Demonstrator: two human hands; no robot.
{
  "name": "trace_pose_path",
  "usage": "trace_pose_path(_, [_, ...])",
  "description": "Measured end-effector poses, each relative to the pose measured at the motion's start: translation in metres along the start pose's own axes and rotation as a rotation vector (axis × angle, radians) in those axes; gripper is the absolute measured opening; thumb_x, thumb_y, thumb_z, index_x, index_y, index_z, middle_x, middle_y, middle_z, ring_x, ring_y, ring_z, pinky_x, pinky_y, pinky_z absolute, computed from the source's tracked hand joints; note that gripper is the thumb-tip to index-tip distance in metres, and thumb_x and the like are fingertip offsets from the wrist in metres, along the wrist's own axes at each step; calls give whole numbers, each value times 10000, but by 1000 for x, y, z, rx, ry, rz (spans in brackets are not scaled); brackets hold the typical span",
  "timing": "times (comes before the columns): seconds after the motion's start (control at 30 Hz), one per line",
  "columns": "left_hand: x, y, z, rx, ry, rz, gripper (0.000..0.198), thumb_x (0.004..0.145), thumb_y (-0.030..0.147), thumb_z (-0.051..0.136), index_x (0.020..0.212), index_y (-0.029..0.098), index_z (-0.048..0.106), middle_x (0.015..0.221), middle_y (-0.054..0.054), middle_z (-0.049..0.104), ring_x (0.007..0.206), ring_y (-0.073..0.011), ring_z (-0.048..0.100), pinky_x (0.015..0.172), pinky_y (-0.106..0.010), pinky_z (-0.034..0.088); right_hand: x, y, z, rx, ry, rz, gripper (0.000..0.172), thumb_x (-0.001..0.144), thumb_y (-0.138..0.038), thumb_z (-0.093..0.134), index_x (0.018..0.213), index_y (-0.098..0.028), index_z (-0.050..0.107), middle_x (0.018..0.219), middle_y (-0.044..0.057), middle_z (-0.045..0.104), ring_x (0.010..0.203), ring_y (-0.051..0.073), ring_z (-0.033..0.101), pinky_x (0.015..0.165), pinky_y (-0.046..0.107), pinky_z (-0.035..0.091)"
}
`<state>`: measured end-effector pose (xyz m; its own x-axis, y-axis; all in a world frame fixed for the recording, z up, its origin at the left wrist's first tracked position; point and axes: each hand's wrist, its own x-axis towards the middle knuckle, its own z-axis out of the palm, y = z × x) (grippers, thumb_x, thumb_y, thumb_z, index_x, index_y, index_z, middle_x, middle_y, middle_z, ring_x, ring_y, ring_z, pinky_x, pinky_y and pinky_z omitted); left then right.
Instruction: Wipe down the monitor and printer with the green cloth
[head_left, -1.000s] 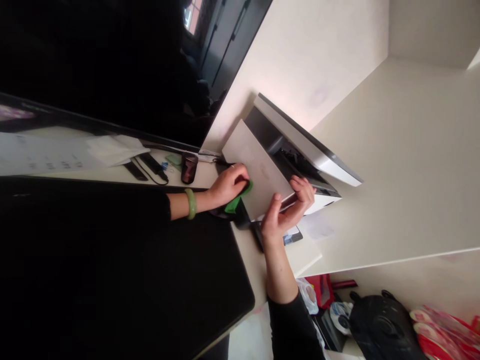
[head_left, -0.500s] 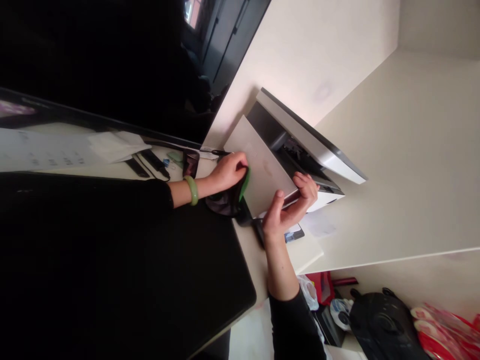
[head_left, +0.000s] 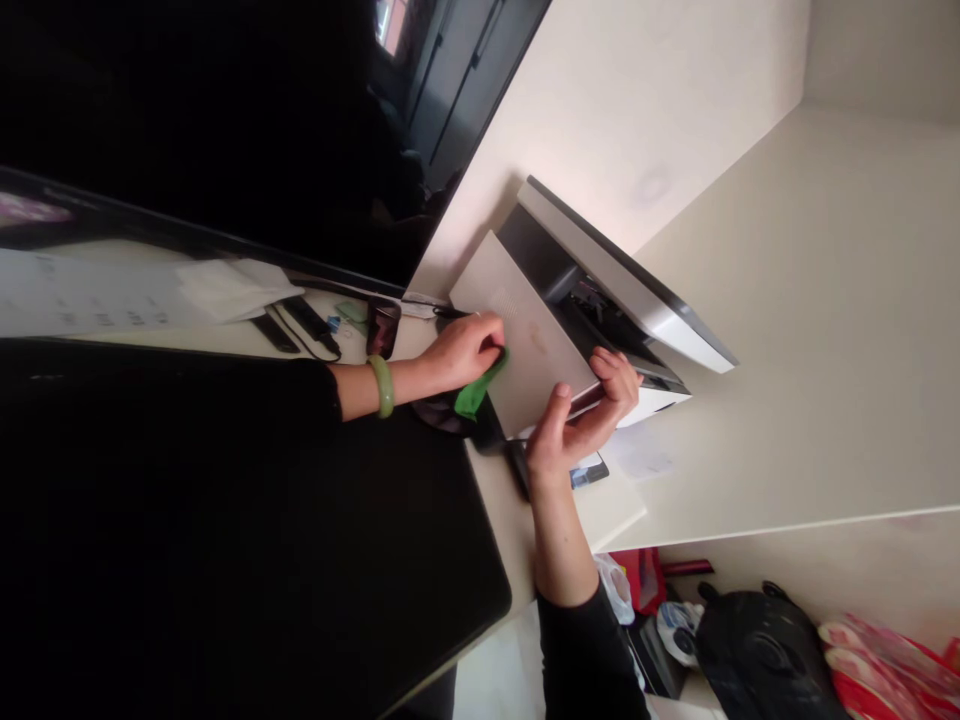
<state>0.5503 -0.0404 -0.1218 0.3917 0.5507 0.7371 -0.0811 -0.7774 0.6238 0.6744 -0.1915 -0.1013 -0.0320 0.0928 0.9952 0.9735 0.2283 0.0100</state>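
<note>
My left hand (head_left: 466, 352), with a pale green bangle on its wrist, has its fingers closed on a green cloth (head_left: 480, 388). The cloth hangs over the near side of a flat, light grey panel (head_left: 529, 335). That panel belongs to what looks like an opened printer (head_left: 622, 280), its lid raised and its dark inside showing. At the panel's right corner, my right hand (head_left: 583, 408) grips the edge, thumb on one side and fingers round the other. Beneath my left hand lies a dark, rounded object (head_left: 442, 415), partly hidden, its kind unclear.
A large black screen (head_left: 225, 130) stands at upper left, above a black desk mat (head_left: 262, 560). Papers (head_left: 112, 295), a phone-like dark object (head_left: 383, 327) and cables lie between them. Bags, including a black backpack (head_left: 765, 650), are at lower right.
The green cloth has turned, so more of it shows below my left hand. My left hand has shifted slightly; my right hand keeps its hold on the panel.
</note>
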Motion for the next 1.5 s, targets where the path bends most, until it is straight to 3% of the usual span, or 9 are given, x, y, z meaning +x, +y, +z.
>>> trace_pose_path(0.87, [2,7,-5,94,-85,116,251,846,-19,584,842,227,536,878,-4,645,839,-187,612,813,-327,478,0,0,0,-14,-4,4,326,1029,-367,566,1324,-237,616,1294,90,695,1366,299,636,1278,707,371])
trace_pose_path(1.03, [1,7,-5,116,-48,65,267,819,-35,588,824,225,530,850,5,632,828,-184,611,814,-326,480,-1,1,0,-10,-2,-8,336,1038,-374,556,1343,-245,606,1312,84,688,1387,292,624,1294,703,351])
trace_pose_path(1.33, [-3,11,-6,107,-55,133,247,817,-18,585,825,223,530,835,4,622,804,-181,602,779,-317,468,0,2,-1,-27,-20,-13,338,1044,-364,534,1357,-248,585,1324,88,672,1386,295,625,1294,711,357])
trace_pose_path(1.5, [-7,15,-7,108,-122,194,217,842,10,581,858,223,542,869,-8,641,807,-181,606,773,-319,477,0,1,-1,2,-19,-4,337,1032,-342,553,1352,-243,596,1326,84,678,1383,289,625,1301,717,346])
